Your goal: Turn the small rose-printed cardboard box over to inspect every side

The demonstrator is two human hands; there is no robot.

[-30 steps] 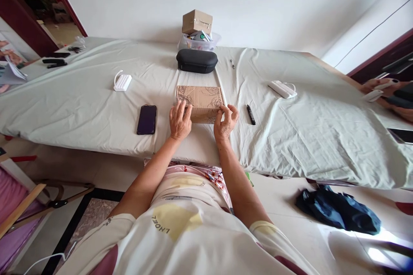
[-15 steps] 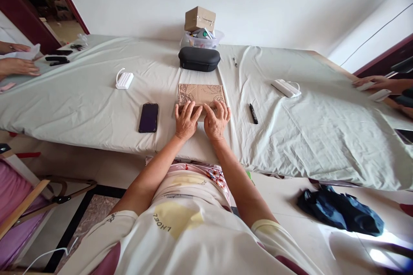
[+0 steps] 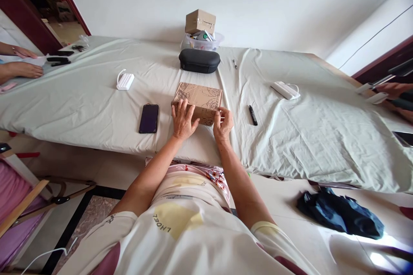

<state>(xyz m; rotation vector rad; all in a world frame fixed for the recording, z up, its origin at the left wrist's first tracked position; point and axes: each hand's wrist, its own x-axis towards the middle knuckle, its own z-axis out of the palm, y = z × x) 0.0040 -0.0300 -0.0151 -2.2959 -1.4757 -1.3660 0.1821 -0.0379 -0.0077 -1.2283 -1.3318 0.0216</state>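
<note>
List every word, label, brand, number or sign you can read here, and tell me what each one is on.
"LHOEL": on the yellow patch of the wearer's shirt.
"OE": lower on the shirt, seemingly part of a longer word; the rest is unclear.
Too small or blurred: dark marks on the left sleeve and lettering near the shirt's waist.
Cardboard box under the hands: line drawings, no readable words.

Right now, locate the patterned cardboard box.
In the head view, the patterned cardboard box is near the centre, touched by the left hand and right hand, between the phone on the left and marker on the right.
</note>
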